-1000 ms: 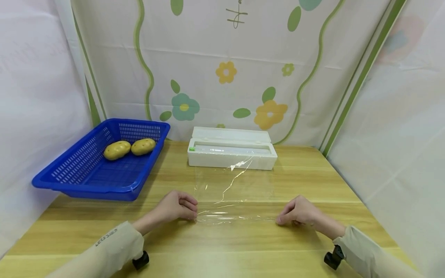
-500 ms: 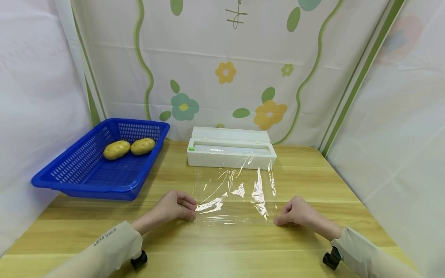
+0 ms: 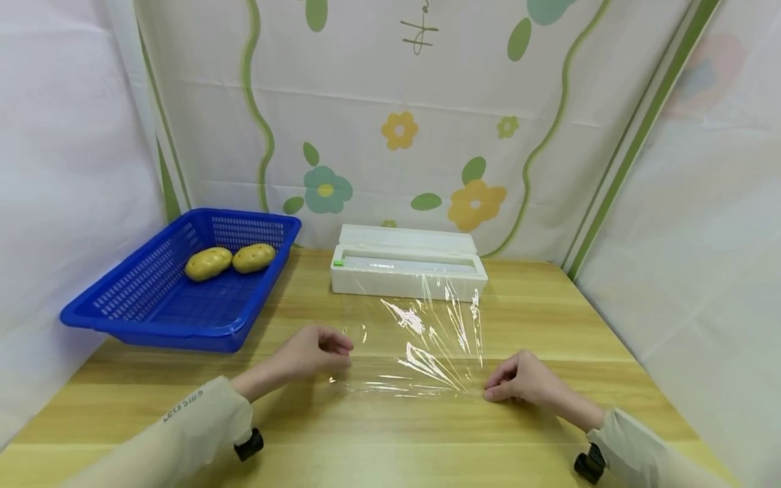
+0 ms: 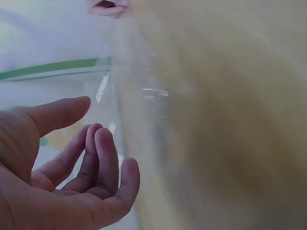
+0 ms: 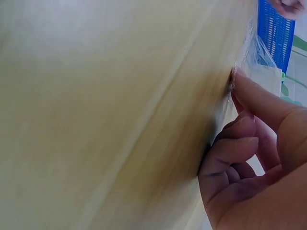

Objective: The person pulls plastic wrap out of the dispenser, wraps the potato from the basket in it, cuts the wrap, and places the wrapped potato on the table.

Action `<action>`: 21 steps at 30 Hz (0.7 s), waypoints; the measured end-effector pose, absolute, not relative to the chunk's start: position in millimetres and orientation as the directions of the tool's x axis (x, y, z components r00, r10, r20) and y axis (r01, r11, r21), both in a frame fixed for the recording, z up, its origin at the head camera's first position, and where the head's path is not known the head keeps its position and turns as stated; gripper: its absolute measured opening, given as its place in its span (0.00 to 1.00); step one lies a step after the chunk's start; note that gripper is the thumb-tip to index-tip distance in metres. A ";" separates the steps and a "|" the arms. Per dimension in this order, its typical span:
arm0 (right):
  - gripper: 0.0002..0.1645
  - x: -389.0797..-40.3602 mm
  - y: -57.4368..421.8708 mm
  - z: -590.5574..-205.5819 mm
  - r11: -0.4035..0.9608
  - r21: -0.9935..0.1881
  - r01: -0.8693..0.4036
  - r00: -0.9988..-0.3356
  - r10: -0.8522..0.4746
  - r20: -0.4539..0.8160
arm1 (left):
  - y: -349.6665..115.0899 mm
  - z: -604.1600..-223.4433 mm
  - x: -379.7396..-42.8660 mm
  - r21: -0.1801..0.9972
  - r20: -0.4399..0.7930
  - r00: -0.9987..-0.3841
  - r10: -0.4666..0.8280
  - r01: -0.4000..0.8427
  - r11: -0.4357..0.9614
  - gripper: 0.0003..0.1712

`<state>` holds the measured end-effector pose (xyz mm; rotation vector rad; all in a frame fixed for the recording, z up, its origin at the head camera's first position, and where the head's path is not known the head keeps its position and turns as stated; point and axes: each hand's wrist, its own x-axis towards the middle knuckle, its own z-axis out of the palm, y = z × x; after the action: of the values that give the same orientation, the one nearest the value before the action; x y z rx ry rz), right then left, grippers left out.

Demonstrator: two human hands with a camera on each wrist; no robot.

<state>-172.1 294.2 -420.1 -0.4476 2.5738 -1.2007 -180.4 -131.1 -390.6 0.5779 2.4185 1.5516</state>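
Observation:
A clear sheet of plastic wrap stretches over the table from the white wrap dispenser box, whose lid stands up at the back. My right hand pinches the near right corner of the wrap between thumb and finger, low over the wood. Beside the near left corner, my left hand has its thumb apart from its loosely bent fingers. In the left wrist view nothing lies between the left thumb and fingers. Bright creases run across the wrap toward the right hand.
At the left stands a blue plastic basket holding two potatoes. A small green piece sits on the box's left end. Printed fabric walls enclose the wooden table at the back and sides.
My left hand has let go of the wrap's near left corner and lifted slightly. The right hand keeps its pinch on the other corner. Creases in the wrap have shifted toward the right side.

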 end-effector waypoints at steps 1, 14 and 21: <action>0.09 -172.2 294.2 -420.5 0.604 -0.780 -0.164 -0.915 -0.388 -0.108 | -128.8 -381.7 -182.1 0.902 0.049 -0.897 0.440 0.228 0.366 0.16; 0.11 -174.3 295.2 -423.1 0.584 -0.804 -0.115 -0.919 -0.370 -0.138 | -153.7 -257.3 -230.0 0.899 0.119 -0.860 0.497 0.306 0.314 0.20; 0.12 -175.0 297.1 -426.8 0.561 -0.822 -0.099 -0.921 -0.364 -0.138 | -211.2 -247.0 -280.5 0.918 0.124 -0.878 0.463 0.278 0.282 0.24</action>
<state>-175.0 297.1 -426.8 -0.3818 2.5057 -1.2931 -280.5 -211.2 -247.0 0.6944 2.3769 1.6480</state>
